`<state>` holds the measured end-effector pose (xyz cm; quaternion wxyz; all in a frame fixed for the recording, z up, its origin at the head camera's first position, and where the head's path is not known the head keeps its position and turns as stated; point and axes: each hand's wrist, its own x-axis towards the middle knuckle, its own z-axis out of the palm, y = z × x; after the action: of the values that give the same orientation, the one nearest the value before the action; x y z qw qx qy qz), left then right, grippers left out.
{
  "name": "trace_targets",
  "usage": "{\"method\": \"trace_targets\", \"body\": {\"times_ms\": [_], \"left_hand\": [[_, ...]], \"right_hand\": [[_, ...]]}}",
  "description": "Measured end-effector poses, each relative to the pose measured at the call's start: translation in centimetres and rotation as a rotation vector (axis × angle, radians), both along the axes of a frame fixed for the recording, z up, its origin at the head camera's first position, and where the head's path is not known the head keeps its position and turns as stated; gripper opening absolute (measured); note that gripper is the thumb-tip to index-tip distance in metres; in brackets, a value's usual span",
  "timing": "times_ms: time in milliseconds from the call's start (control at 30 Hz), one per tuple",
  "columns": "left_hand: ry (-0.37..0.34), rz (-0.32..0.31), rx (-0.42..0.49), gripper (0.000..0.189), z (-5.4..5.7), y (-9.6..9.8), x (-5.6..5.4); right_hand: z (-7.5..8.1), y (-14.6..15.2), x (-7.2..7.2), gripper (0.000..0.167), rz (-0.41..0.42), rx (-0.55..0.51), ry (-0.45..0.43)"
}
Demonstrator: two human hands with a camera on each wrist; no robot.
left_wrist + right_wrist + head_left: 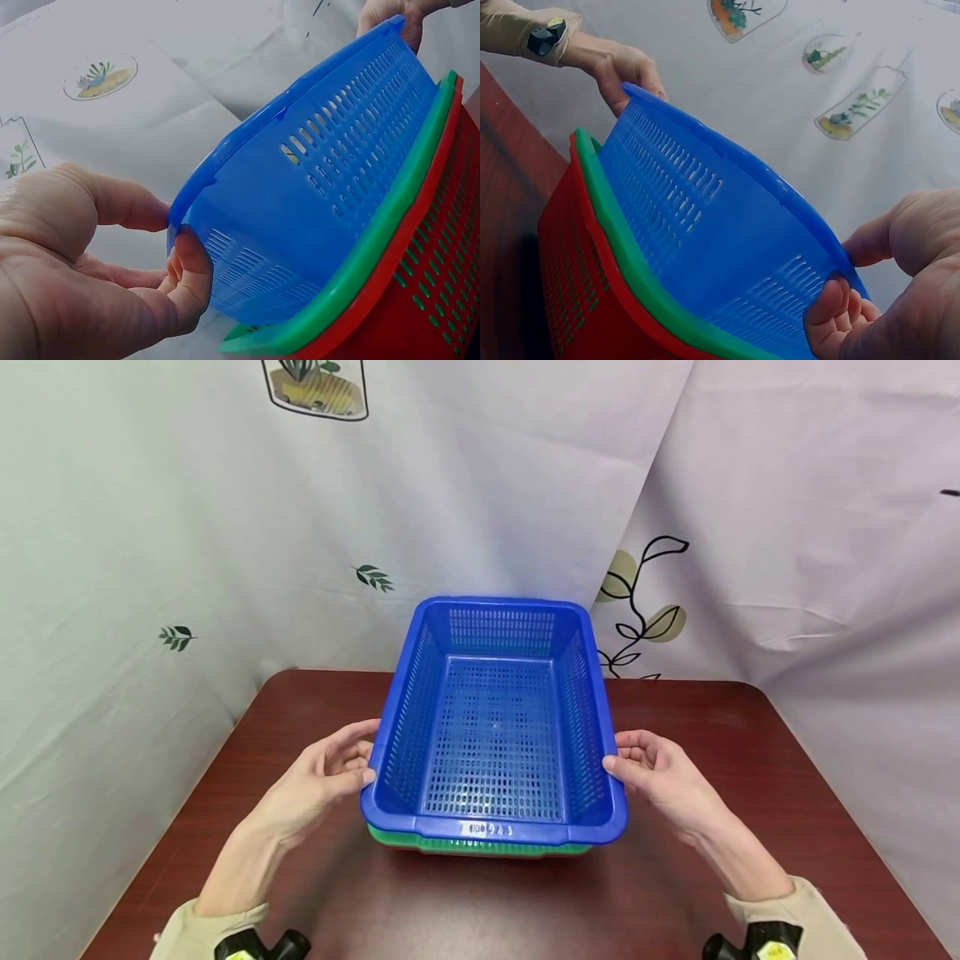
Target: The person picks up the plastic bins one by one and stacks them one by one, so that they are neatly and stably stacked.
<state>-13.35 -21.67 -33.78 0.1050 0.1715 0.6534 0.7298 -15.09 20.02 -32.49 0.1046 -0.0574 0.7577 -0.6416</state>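
Note:
A blue perforated plastic basket (491, 735) stands partly inside a green basket (480, 843), its rim raised well above the green one. The green basket in turn nests in a red basket (442, 277), as both wrist views show. My left hand (322, 777) pinches the blue rim on the left side, thumb on top and fingers curled beneath. Opposite it, my right hand (663, 772) pinches the right side of the same rim, thumb over the edge. Inside the blue basket only its slotted floor and walls show. From the head view the red basket is nearly hidden.
The baskets are over a dark red-brown table (495, 906) with rounded far corners. Behind and beside it hangs a pale cloth (480, 485) printed with leaves and jars. A black device (757, 939) is strapped at the right wrist, another (258, 943) at the left.

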Motion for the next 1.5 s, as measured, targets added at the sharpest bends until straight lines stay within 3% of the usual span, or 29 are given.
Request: {"method": "trace_targets", "body": {"times_ms": [333, 967, 1500], "left_hand": [[-0.016, 0.023, -0.035, 0.063, -0.8, 0.0, -0.2], [-0.061, 0.057, -0.156, 0.065, -1.4, -0.4, -0.4], [-0.061, 0.073, -0.203, 0.065, -1.9, -0.5, -0.5]], "right_hand": [[-0.9, -0.2, -0.3, 0.04, 0.015, 0.0, 0.037], [-2.2, -0.6, -0.9, 0.039, 0.015, 0.03, 0.015], [-2.5, -0.7, -1.1, 0.036, 0.025, 0.072, -0.015]]}}
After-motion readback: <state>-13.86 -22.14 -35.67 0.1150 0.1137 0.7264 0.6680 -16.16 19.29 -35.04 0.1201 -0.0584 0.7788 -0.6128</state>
